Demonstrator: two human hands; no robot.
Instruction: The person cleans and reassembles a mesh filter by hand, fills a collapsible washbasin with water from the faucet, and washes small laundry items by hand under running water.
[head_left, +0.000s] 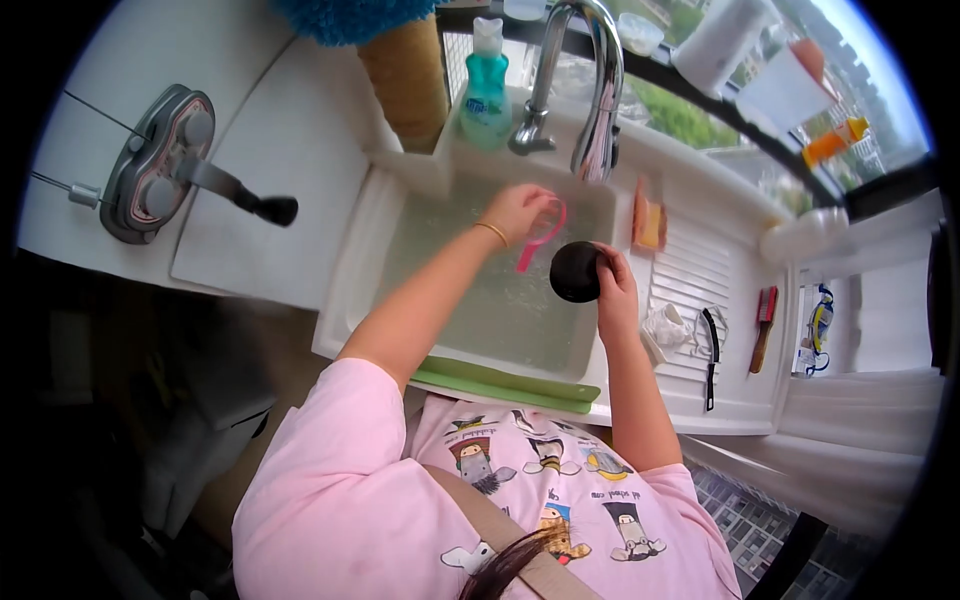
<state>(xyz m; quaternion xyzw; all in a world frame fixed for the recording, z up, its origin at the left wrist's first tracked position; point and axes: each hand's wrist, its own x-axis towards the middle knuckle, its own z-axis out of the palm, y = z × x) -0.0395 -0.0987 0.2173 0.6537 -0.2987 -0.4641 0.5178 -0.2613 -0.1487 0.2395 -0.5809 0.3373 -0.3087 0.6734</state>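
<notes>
Above the water in the white sink (345,290), my left hand (516,212) is closed on a pink strap (548,236). The strap curves in a loop and its lower end hangs down. To the right, my right hand (617,278) grips a black round object (575,272) by its edge. Its dark face shows, but whether it is a lid or a shallow cup I cannot tell. The two things are close together but appear apart. Cloudy water (470,310) lies below both hands.
A chrome faucet (597,130) rises behind the sink, beside a teal soap bottle (486,95). A green strip (505,385) lines the front edge. On the ribbed drainboard are a red-bristled brush (764,325), a black-handled tool (711,360) and a crumpled white cloth (668,327).
</notes>
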